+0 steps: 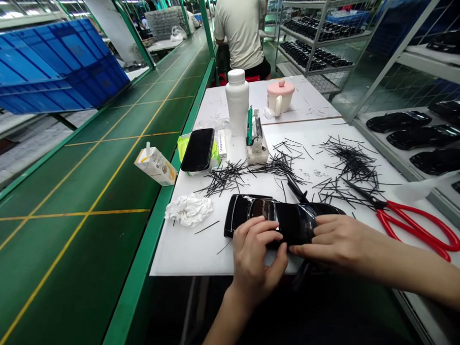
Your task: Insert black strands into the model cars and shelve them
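A glossy black model car [289, 223] lies at the table's near edge, its rear to the left and its doors swung out on both sides. My left hand [256, 250] is closed on it, with bent fingers over the roof and the thumb at the near side. My right hand [334, 241] grips the front part, its index finger reaching along the near side by the open door. Any small piece under these fingertips is hidden. Red-handled scissors [415, 223] lie right of the car. Thin black strips [351, 162] are scattered in piles beyond it.
A crumpled white tissue [189, 210], phone [198, 149], drink carton [156, 165], white bottle [238, 101] and lidded mug [280, 96] stand around. A green conveyor [101, 198] runs along the left. Racks of black car models [422, 136] stand right. A person [241, 29] sits ahead.
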A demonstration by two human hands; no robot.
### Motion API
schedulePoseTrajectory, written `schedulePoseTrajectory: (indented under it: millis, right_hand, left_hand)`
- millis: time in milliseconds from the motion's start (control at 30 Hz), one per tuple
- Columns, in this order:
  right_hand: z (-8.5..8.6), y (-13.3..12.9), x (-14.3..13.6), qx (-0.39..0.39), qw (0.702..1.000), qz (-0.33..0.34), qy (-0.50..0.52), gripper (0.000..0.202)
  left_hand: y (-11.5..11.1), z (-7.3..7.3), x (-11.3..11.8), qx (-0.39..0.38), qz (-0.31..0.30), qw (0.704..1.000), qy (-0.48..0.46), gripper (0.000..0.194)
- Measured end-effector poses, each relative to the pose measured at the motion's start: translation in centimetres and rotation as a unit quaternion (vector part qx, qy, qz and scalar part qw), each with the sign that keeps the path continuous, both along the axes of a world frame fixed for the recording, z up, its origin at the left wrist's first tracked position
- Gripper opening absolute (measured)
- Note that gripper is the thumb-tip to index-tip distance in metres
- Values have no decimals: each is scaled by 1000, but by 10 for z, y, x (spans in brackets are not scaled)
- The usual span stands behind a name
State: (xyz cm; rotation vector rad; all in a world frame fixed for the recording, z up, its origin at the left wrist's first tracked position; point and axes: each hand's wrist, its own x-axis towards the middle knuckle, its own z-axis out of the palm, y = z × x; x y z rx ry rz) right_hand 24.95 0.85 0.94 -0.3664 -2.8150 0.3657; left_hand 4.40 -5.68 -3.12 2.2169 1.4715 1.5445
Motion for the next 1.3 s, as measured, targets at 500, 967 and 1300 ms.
schedulePoseTrajectory:
  millis: [500,967,1300]
  right_hand:
    - [12,4,-11,51,989,-21,-136,30]
    - [2,5,-8,28,986,-29,-160,20]
    - [12,2,-15,8,985,-51,-165,17]
  left_hand:
    - [-1,-1,1,-16,16,1000,20,20]
    - [-1,-3,0,-10,8,1000,22,21]
    - [-4,2,-5,24,-47,998,-15,23]
